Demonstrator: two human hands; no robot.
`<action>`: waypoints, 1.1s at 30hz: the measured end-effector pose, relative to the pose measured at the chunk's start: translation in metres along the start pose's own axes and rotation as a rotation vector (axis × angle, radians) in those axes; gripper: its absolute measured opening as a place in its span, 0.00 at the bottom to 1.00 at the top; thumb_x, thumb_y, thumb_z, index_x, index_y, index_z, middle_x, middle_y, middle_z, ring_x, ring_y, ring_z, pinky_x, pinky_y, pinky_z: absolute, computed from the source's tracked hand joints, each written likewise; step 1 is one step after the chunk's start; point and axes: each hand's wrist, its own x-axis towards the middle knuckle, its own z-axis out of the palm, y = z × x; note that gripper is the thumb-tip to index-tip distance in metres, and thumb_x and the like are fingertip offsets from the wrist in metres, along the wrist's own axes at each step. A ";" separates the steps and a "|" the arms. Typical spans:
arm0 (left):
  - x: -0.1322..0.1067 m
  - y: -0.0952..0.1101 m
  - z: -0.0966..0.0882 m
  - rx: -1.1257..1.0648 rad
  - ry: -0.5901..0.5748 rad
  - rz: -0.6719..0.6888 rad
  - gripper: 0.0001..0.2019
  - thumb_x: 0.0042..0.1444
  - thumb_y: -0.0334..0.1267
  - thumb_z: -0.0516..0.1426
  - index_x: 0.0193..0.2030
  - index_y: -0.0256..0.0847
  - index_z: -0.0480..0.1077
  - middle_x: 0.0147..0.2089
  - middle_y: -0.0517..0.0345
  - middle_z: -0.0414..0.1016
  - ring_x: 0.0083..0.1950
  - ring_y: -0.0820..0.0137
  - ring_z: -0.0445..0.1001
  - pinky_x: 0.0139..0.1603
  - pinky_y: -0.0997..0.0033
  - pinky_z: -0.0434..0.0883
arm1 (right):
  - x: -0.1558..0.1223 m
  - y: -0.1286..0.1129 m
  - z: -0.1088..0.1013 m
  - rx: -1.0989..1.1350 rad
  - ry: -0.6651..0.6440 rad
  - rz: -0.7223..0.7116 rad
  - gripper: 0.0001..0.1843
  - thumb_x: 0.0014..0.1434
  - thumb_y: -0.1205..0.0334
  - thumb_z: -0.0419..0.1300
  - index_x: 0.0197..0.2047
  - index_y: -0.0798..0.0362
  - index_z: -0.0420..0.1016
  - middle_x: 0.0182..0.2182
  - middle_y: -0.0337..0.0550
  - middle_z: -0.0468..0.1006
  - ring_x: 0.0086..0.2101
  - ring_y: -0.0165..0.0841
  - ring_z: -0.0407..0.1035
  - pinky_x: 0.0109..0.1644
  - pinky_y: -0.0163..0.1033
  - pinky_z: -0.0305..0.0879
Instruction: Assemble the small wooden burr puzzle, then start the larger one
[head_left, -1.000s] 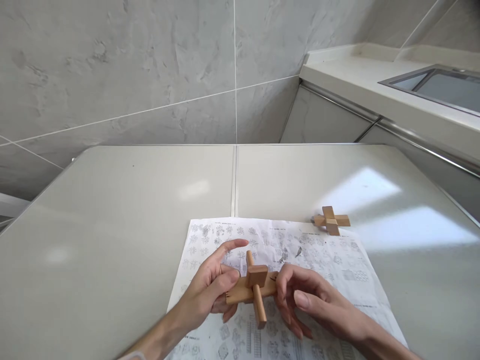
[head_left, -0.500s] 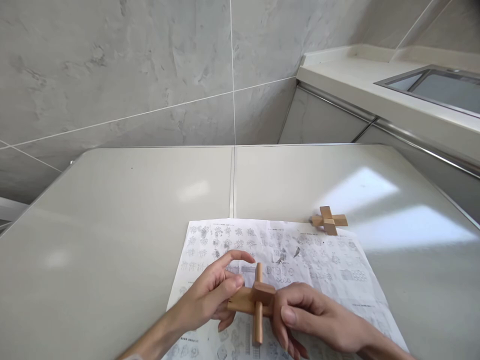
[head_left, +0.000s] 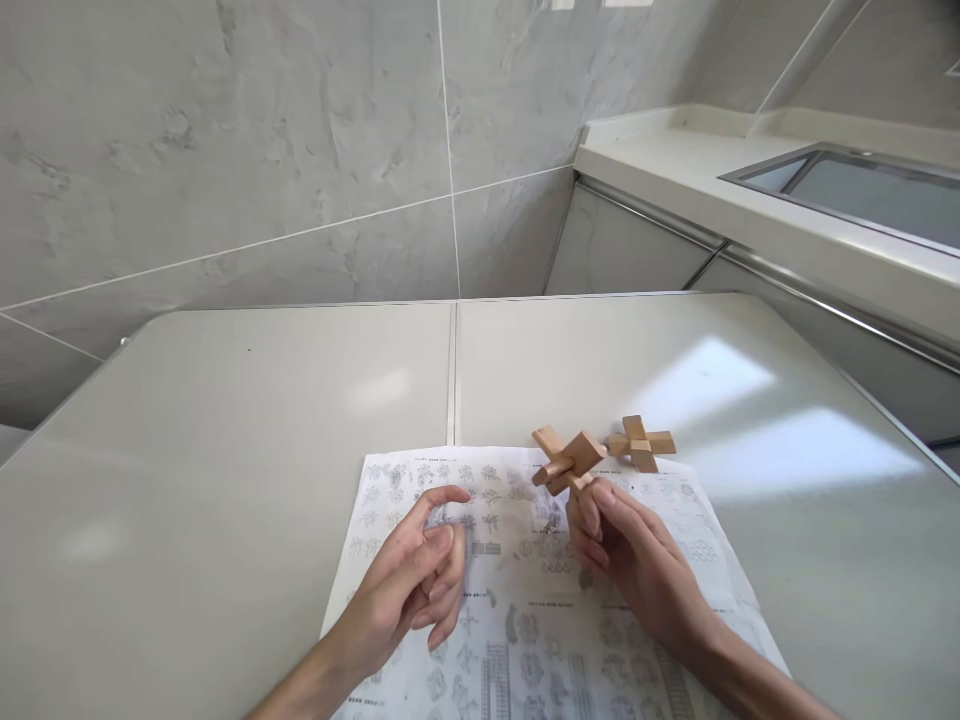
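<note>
My right hand (head_left: 628,548) pinches one end of a wooden interlocking puzzle (head_left: 576,460), its crossed bars and a round dowel showing. The puzzle is raised over the upper part of a printed instruction sheet (head_left: 517,600); the gripped end is partly hidden by my fingers. My left hand (head_left: 416,575) is above the left half of the sheet, holding nothing, with its index finger stretched out and the others loosely curled. Just beyond the held piece, a second wooden puzzle (head_left: 640,446) shaped like a cross lies at the sheet's far right edge.
A pale, glossy table (head_left: 225,480) with a seam down its middle bears the sheet. Grey tiled wall (head_left: 300,130) rises behind. At the right stands a white counter (head_left: 667,160) with an inset sink (head_left: 862,195).
My left hand has let go of the wooden puzzle. My right hand has lifted it away, forward toward the cross-shaped puzzle, and turned it. The camera view has shifted slightly.
</note>
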 end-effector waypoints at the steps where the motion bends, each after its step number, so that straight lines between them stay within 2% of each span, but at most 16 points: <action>1: 0.000 0.000 -0.001 0.003 -0.007 0.001 0.19 0.72 0.51 0.58 0.62 0.45 0.62 0.27 0.72 0.60 0.19 0.82 0.48 0.20 0.79 0.66 | 0.002 -0.001 -0.001 0.008 0.024 -0.011 0.22 0.74 0.48 0.59 0.31 0.51 0.68 0.26 0.34 0.59 0.24 0.29 0.51 0.27 0.35 0.54; 6: 0.001 -0.001 -0.005 0.022 -0.018 -0.008 0.16 0.73 0.49 0.57 0.60 0.45 0.63 0.28 0.72 0.59 0.18 0.82 0.48 0.20 0.78 0.67 | 0.009 -0.003 -0.005 0.092 0.073 -0.002 0.21 0.73 0.49 0.61 0.30 0.50 0.68 0.27 0.34 0.59 0.24 0.28 0.50 0.25 0.33 0.56; 14: 0.002 0.000 -0.006 0.022 -0.023 -0.011 0.17 0.72 0.49 0.59 0.59 0.44 0.64 0.27 0.72 0.58 0.18 0.82 0.48 0.20 0.78 0.66 | 0.020 -0.007 -0.013 0.202 0.099 0.056 0.20 0.70 0.48 0.64 0.31 0.49 0.65 0.28 0.32 0.57 0.24 0.28 0.48 0.22 0.31 0.56; 22: 0.002 0.001 -0.005 0.021 -0.018 -0.003 0.16 0.71 0.49 0.60 0.58 0.44 0.66 0.27 0.71 0.58 0.18 0.81 0.49 0.20 0.77 0.66 | 0.020 -0.011 -0.014 0.200 0.069 0.041 0.17 0.66 0.51 0.68 0.33 0.49 0.69 0.31 0.34 0.60 0.25 0.28 0.52 0.24 0.30 0.58; 29: 0.002 0.002 -0.004 0.036 -0.015 -0.003 0.16 0.71 0.49 0.60 0.58 0.44 0.67 0.27 0.71 0.59 0.18 0.81 0.50 0.21 0.76 0.67 | 0.019 -0.010 -0.014 0.119 0.035 -0.009 0.12 0.64 0.51 0.70 0.43 0.47 0.76 0.36 0.36 0.66 0.27 0.27 0.57 0.25 0.30 0.59; 33: 0.002 0.002 -0.002 0.042 -0.007 0.007 0.16 0.71 0.49 0.60 0.58 0.43 0.67 0.27 0.72 0.58 0.18 0.82 0.49 0.21 0.76 0.66 | 0.018 -0.005 -0.017 0.063 0.014 -0.042 0.15 0.65 0.52 0.69 0.53 0.43 0.77 0.42 0.39 0.68 0.29 0.28 0.60 0.25 0.31 0.60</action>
